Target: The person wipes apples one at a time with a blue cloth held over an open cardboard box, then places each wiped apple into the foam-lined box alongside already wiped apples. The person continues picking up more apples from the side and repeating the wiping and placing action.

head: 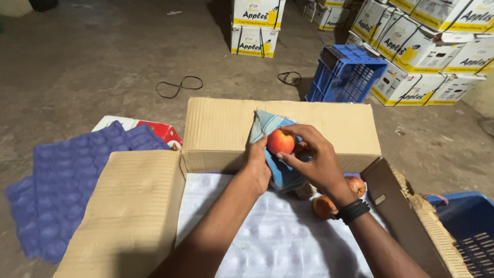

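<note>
Currently a red-yellow apple sits pinched in the right hand fingertips, over the open carton; left hand grips a blue cloth behind it — wiping appears under way; two apples lie on the white tray liner, most cups unfilled; white-and-yellow strapped boxes stacked beyond; purple trays at left.

Open brown carton near; white-yellow strapped cartons stacked behind, right; possibly red-white pack left.

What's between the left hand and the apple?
Head view: a blue cloth lies between the left hand and the apple; the right hand grips the apple directly.
</note>
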